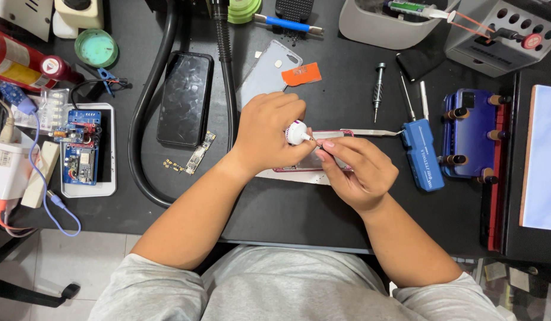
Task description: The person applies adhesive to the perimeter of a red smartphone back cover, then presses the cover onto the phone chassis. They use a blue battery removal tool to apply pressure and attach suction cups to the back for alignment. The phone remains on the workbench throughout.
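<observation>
My left hand (268, 132) grips a small screwdriver with a white ridged cap (297, 132), its tip pointing down into an opened phone with a pink frame (311, 164) lying on the black mat. My right hand (355, 169) rests over the right side of that phone, with its fingertips pinched close to the screwdriver's tip. Most of the phone is hidden under both hands. A pair of metal tweezers (373, 132) lies just beyond the phone, touching a blue rectangular tool (422, 154).
A black phone (184, 98) and a small circuit board (199, 154) lie to the left, next to a thick black hose (146, 107). A grey back cover (267, 72), orange tab (302, 74), spare screwdrivers (378, 89) and a blue clamp fixture (470, 132) sit beyond and right.
</observation>
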`<state>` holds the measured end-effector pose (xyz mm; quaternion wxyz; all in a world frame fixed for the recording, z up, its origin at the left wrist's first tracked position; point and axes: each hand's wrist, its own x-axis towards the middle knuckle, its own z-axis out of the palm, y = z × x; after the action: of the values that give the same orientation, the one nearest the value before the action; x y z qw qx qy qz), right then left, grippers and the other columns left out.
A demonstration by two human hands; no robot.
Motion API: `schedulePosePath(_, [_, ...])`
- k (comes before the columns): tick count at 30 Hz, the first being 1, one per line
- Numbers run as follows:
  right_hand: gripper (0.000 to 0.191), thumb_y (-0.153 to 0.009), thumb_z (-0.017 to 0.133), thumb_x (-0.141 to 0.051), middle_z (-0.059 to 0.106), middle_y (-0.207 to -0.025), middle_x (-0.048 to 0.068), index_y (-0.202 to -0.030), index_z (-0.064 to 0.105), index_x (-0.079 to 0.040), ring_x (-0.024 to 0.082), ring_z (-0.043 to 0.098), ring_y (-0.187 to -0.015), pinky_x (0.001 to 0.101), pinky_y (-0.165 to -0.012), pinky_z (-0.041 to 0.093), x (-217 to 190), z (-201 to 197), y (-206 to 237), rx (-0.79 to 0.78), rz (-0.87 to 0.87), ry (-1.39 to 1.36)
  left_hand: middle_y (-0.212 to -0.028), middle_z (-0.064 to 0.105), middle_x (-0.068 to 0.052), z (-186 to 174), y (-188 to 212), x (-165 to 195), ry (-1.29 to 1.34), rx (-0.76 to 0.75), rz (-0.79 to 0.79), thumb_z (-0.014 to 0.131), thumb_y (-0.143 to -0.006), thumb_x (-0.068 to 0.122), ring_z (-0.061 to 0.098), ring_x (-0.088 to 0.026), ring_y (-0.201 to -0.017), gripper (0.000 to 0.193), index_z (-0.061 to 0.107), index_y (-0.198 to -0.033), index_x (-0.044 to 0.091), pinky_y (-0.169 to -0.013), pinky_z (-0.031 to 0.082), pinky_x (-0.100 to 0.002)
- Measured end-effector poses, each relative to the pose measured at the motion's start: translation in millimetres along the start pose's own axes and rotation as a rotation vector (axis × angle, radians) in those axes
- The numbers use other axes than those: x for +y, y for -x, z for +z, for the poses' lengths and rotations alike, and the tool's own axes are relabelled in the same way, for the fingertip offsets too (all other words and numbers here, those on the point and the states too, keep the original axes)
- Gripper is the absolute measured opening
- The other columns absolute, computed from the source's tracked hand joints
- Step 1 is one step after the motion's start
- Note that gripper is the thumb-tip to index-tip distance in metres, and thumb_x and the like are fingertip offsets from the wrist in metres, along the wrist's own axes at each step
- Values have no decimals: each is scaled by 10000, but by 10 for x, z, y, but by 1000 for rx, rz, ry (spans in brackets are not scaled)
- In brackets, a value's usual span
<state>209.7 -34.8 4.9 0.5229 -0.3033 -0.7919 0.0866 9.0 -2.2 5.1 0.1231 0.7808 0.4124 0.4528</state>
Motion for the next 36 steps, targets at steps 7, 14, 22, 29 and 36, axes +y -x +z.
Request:
schedulePosePath(7, [221,-883,842,32,733,-950,157,-1055,703,30,243,752,-829,303,-728,619,4,0,-10,-16,3,-9,-709,503,-76,-3,2,1,-13,-5,1,776,-684,272,537,-292,-672,357,486,-727,69,-619,395,-422])
schedulePosePath(14, [226,-889,840,26,733,-962,159,-1064,698,29,249,755,-841,315,-743,625,2,2,-9,-4,-15,-4,-705,506,-76,3,1,0,-12,-4,0,774,-686,265,539,-293,-665,349,486,-724,70,-610,394,-419])
schedulePosePath(22, [228,-882,832,36,734,-959,152,-1069,701,27,250,741,-840,342,-771,621,14,9,-11,-14,-20,-3,-703,508,-74,6,2,-13,-18,-5,1,776,-682,268,544,-293,-665,349,489,-721,73,-609,396,-420])
schedulePosePath(29, [223,-882,830,39,734,-959,156,-1066,704,31,251,748,-842,318,-742,619,6,-6,-10,-16,-7,2,-708,511,-76,5,2,-8,-22,-9,4,780,-688,276,546,-296,-670,358,489,-722,71,-612,396,-422])
schedulePosePath(36, [226,-885,837,31,733,-957,161,-1062,697,37,233,750,-830,299,-712,617,-2,-2,-21,-10,-15,-7,-707,514,-73,1,5,-4,-24,-12,-2,776,-692,272,545,-292,-666,351,489,-717,72,-612,398,-418])
